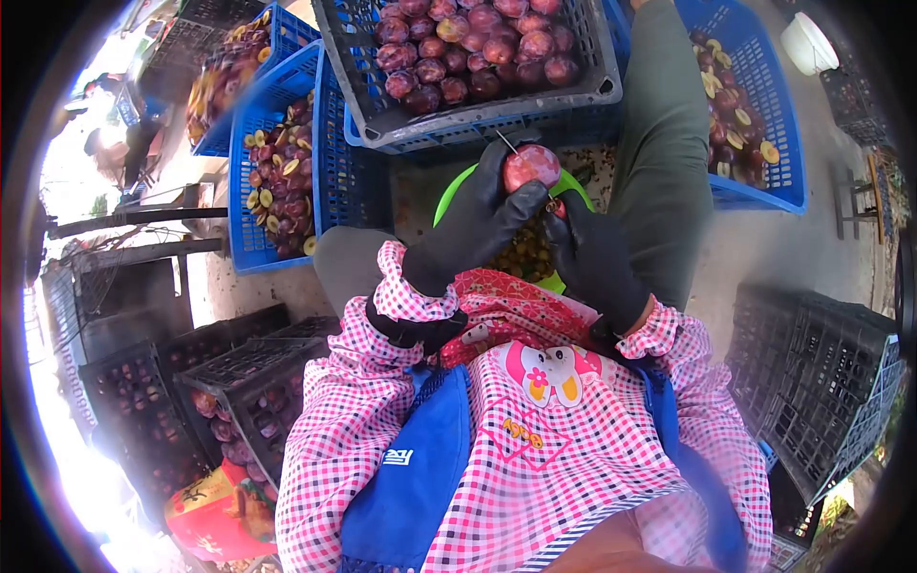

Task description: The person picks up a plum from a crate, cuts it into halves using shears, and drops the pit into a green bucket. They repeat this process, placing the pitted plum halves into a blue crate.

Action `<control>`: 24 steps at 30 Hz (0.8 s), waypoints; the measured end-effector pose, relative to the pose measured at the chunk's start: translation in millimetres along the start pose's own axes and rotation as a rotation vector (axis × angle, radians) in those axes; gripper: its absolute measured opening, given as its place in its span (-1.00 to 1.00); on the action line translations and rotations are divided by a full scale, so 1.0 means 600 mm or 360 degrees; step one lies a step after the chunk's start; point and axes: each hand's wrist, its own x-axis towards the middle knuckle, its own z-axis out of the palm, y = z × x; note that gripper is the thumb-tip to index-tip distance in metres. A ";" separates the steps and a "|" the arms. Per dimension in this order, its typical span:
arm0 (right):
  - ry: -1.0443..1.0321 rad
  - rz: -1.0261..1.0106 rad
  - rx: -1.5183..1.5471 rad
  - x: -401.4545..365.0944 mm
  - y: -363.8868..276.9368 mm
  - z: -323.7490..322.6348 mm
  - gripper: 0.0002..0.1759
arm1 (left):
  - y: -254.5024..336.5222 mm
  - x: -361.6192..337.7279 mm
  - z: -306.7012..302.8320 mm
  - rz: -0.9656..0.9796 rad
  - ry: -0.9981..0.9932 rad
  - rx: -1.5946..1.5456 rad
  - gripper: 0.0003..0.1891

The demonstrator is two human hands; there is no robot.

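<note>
Black gloves cover both hands. My left hand (482, 215) is closed around a red plum (531, 167), above a bright green bowl (455, 194). A thin metal rod (507, 142) shows at the plum's upper left. My right hand (594, 250) is closed just below the plum, its fingers around a small red handle (558, 207); the rest of that tool is hard to make out. Small yellowish pieces (523, 252) lie in the bowl, partly hidden by the hands.
A black crate (371, 129) of whole plums stands in front. Blue crates with cut plums are at the left (250, 250) and right (785, 172). Black crates (820, 382) stand lower right, others (239, 368) lower left. A white bucket (810, 45) is upper right.
</note>
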 end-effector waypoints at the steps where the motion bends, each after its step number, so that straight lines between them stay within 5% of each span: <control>1: 0.0025 -0.0006 0.0016 0.002 -0.003 -0.002 -0.68 | 0.002 0.003 0.002 0.0166 0.0050 0.0047 -0.48; 2: 0.0049 -0.0004 0.0035 0.003 -0.006 -0.002 -0.68 | 0.002 0.001 -0.004 0.0170 0.0049 0.0051 -0.48; 4: 0.0063 -0.0006 0.0000 0.006 -0.013 -0.003 -0.68 | -0.002 -0.009 -0.017 -0.0671 -0.0241 -0.1388 -0.47; 5: 0.0074 -0.0012 -0.0038 0.005 -0.016 -0.003 -0.67 | -0.003 -0.013 -0.012 -0.0681 -0.0237 -0.1393 -0.47; 7: 0.0042 -0.0025 -0.0015 0.004 -0.004 0.002 -0.67 | 0.001 -0.004 -0.001 -0.0281 -0.0013 -0.0210 -0.49; 10: 0.0004 -0.0030 0.0042 0.002 0.001 0.007 -0.68 | 0.009 -0.008 0.006 0.0086 0.0119 -0.0039 -0.48; 11: 0.0007 -0.0026 0.0070 0.001 -0.001 0.007 -0.68 | 0.007 -0.012 0.007 0.0081 0.0116 -0.0037 -0.48; 13: 0.0042 -0.0040 0.0023 0.003 0.001 0.007 -0.69 | 0.003 -0.015 0.005 -0.0588 -0.0013 -0.1399 -0.50; 17: 0.0026 -0.0064 0.0124 0.000 0.003 0.009 -0.70 | 0.007 -0.020 -0.007 -0.0316 -0.0004 -0.0455 -0.52; 19: 0.0016 -0.0044 0.0111 0.001 -0.005 0.004 -0.70 | 0.009 -0.012 -0.002 0.0197 0.0174 0.0053 -0.53; 20: 0.0005 -0.0027 0.0098 0.004 -0.007 0.002 -0.69 | 0.009 -0.011 0.004 0.0205 0.0176 0.0057 -0.53; 22: -0.0006 -0.0020 0.0071 0.004 -0.006 0.003 -0.70 | 0.001 -0.014 0.016 -0.0262 0.0147 -0.1148 -0.52; 24: -0.0025 -0.0011 0.0039 0.002 -0.007 0.006 -0.71 | -0.002 -0.019 0.007 -0.0170 0.0152 -0.0713 -0.52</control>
